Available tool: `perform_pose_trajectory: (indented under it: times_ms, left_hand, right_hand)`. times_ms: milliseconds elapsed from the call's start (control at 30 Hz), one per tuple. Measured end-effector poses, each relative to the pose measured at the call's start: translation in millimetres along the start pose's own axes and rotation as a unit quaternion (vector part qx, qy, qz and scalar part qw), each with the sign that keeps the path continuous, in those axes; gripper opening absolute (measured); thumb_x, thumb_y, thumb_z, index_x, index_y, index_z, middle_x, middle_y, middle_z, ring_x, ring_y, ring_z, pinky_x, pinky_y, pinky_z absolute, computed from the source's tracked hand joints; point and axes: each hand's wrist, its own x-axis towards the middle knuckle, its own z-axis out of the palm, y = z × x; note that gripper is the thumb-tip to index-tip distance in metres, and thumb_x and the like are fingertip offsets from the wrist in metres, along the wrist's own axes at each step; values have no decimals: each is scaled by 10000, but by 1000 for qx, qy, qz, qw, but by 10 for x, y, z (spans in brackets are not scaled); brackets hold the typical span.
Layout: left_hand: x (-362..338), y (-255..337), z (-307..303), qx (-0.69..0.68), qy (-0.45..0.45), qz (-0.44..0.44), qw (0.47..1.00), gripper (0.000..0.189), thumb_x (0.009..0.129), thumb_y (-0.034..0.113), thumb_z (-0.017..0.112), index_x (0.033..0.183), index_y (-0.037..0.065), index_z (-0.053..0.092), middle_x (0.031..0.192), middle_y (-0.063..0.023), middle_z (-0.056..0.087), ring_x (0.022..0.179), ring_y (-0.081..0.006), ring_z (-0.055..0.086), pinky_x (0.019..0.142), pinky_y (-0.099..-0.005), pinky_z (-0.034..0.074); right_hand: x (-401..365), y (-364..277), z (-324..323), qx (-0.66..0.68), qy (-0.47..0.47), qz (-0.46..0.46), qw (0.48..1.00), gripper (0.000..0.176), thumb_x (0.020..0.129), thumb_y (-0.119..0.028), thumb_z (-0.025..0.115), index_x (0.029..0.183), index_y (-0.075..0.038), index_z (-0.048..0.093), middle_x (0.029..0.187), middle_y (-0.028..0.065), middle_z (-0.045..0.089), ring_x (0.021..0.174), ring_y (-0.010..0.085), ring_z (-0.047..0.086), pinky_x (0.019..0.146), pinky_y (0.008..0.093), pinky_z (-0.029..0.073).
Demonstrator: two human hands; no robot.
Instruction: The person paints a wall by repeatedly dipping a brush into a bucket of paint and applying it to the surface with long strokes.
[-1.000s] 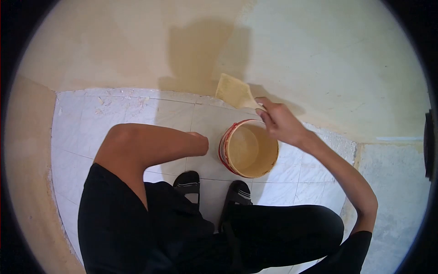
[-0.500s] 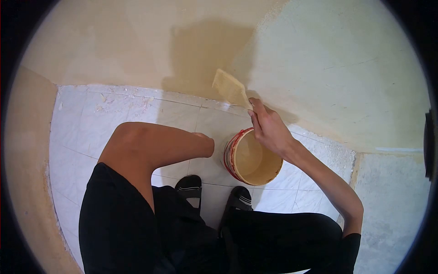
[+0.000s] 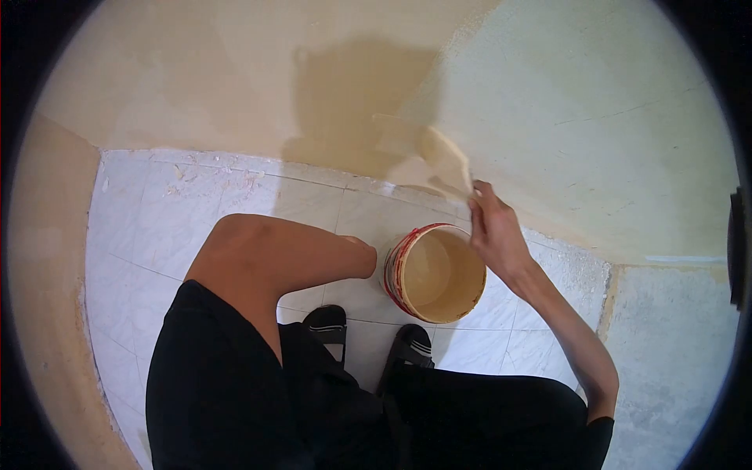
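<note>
**Brush swings right over the wall's bottom edge, bucket right below**

Only got the head cam here. Compared with half a second ago, the brush has shifted right and turned more edge-on, and it's blurry now where it used to look pretty crisp. I'd call that a quick sweep near the foot of the wall, toward the paler patch, rather than a dip. Can't tell if the bristles actually touch the wall, too much smear.

The right hand has moved right along with it. Thumb and fingers are closed around the handle, no visible gap, with the brush head angled up and left. That arm reaches forward from a bent elbow, wrist just past the bucket's far right rim.

The bucket stands upright on the tiled floor, ahead of the sandals, with cream stuff coating the inside.

Left arm's bent, forearm lying across toward the bucket but not obviously touching it. The left hand is mostly tucked out of sight, so no clue how its fingers sit or whether they've got anything.
</note>
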Motion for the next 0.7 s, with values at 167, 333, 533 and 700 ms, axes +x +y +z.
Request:
perform_pose_trajectory:
  times_ms: [167,333,533,700]
  left_hand:
    - [928,216,51,-29,-45,-67,996,347,719,143,699,1064,159,667,949,-22,640,848,-240,589,647,-460,467]
    - [-351,-114,309,-129,203,-5,971,349,705,152,706,1052,167,671,915,-29,648,790,-242,597,641,-461,470]
    - [-674,-194,257,-23,53,30,998,324,719,203,719,1039,176,674,934,-28,659,831,-254,610,669,-465,485]
    - [-220,-173,487,8,29,8,1000,345,723,263,738,1055,192,674,964,-17,667,874,-264,617,695,-466,506]
  right_hand:
    - [-275,-58,-72,-26,54,-7,998,313,872,20,444,1178,32,382,893,315,557,781,472,561,652,515,423]
    - [21,-341,213,-5,45,-107,993,274,903,-18,457,1170,22,409,787,262,563,623,379,563,573,419,435]
    - [323,-375,556,-5,7,-136,991,285,901,-32,459,1171,39,400,823,289,560,666,391,580,585,449,420]
    - [259,-277,309,-12,6,-61,998,299,848,26,462,1140,59,405,793,282,563,680,400,588,590,454,438]
